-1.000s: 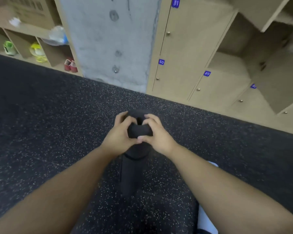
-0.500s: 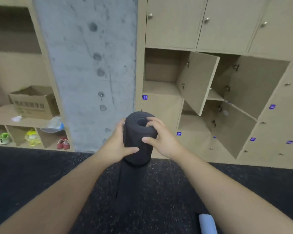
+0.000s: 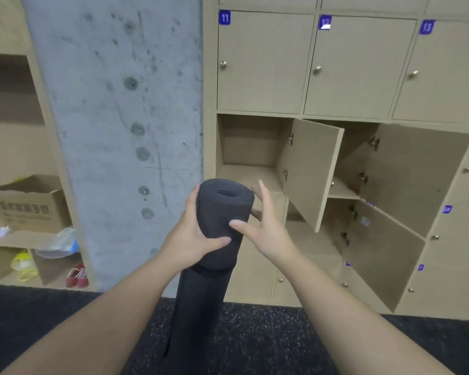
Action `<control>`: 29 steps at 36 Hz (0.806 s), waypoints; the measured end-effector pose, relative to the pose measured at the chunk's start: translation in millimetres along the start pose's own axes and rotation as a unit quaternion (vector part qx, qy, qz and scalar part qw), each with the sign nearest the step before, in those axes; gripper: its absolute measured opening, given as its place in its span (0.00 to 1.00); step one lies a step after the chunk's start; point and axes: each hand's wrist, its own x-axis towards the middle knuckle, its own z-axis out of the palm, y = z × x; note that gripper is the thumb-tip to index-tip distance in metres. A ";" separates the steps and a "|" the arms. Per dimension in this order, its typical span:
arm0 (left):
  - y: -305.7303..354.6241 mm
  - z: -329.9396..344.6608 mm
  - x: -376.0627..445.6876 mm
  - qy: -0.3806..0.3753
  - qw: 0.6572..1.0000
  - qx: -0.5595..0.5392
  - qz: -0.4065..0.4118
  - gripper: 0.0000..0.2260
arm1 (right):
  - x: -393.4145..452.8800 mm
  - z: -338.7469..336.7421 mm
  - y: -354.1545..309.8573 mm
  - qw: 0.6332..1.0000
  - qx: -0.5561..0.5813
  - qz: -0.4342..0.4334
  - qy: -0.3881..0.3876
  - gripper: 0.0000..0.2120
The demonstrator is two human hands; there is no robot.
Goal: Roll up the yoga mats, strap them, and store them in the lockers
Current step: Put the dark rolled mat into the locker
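Observation:
A dark rolled yoga mat [image 3: 217, 223] stands upright in front of me, its spiral end facing up. A black strap band [image 3: 213, 272] circles it just below my hands. My left hand [image 3: 190, 236] grips the roll from the left, thumb across the front. My right hand [image 3: 263, 228] touches the roll's right side with thumb tip and spread, mostly straight fingers. Behind the mat is an open locker [image 3: 249, 147] with its door [image 3: 309, 169] swung out to the right.
A grey concrete pillar [image 3: 114, 117] rises at left of the lockers. More open lockers [image 3: 390, 212] with swung doors sit to the right; closed numbered ones are above. Left shelves hold a cardboard box [image 3: 30, 204] and red shoes [image 3: 77, 277]. Dark speckled floor [image 3: 255, 336] lies below.
My view has risen from the floor to the lockers as the mat came up with it. My right hand has loosened from a wrap to spread fingers against the roll.

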 end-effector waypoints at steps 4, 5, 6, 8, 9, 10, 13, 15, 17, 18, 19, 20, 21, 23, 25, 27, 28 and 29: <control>7.4 9.2 54.2 0.006 0.999 -0.035 0.017 0.52 | 46.5 -17.2 31.1 0.998 0.028 -0.016 -0.053 0.45; 7.2 11.3 67.7 0.010 0.999 -0.038 0.019 0.51 | 58.6 -19.3 37.7 0.997 0.032 -0.012 -0.069 0.45; 6.3 13.8 80.1 0.013 0.999 -0.044 0.022 0.50 | 70.2 -20.0 44.5 0.996 0.040 -0.006 -0.078 0.45; 2.1 18.5 101.6 0.022 0.998 -0.052 0.029 0.50 | 91.6 -18.7 56.9 0.994 0.061 -0.005 -0.085 0.46; -0.3 20.8 111.1 0.027 0.998 -0.050 0.028 0.51 | 101.8 -17.3 62.4 0.994 0.064 -0.009 -0.084 0.47; -2.8 23.0 120.0 0.034 0.998 -0.050 0.029 0.51 | 111.7 -15.4 69.0 0.995 0.065 -0.012 -0.081 0.48; -12.6 27.3 145.5 0.054 0.997 -0.045 0.021 0.51 | 136.7 -11.2 87.3 0.994 0.079 -0.018 -0.080 0.52; -21.4 27.5 163.8 0.063 0.997 -0.045 0.021 0.53 | 150.9 -9.9 102.8 0.992 0.080 -0.018 -0.092 0.54; -31.6 28.1 184.1 0.063 0.996 -0.053 0.027 0.52 | 163.4 -8.4 120.4 0.992 0.062 -0.006 -0.105 0.55; -36.4 28.9 195.0 0.063 0.996 -0.055 0.032 0.51 | 169.3 -7.2 129.3 0.992 0.052 0.002 -0.111 0.55; -40.7 30.2 206.3 0.063 0.996 -0.055 0.037 0.50 | 176.0 -6.5 137.0 0.992 0.045 0.012 -0.115 0.54; -45.3 31.9 218.6 0.062 0.996 -0.055 0.041 0.49 | 184.3 -5.9 144.5 0.993 0.039 0.019 -0.113 0.54; -49.7 34.1 231.8 0.060 0.996 -0.058 0.043 0.48 | 193.9 -6.0 149.9 0.994 0.035 0.025 -0.105 0.54; -62.1 40.2 262.0 0.058 0.995 -0.071 0.047 0.46 | 216.1 -5.5 157.4 0.996 0.032 0.034 -0.074 0.53; -73.9 47.1 294.8 0.059 0.994 -0.083 0.046 0.42 | 241.5 -5.9 162.9 0.998 0.041 0.029 -0.040 0.52; -85.0 51.9 330.7 0.062 0.993 -0.089 0.052 0.38 | 270.7 -8.3 170.1 0.999 0.043 0.018 -0.003 0.50; -89.6 53.1 349.1 0.061 0.992 -0.092 0.057 0.37 | 286.2 -9.4 173.9 0.999 0.042 0.016 0.015 0.50; -93.3 53.6 367.3 0.055 0.992 -0.094 0.063 0.37 | 301.2 -10.8 177.1 0.999 0.040 0.014 0.029 0.49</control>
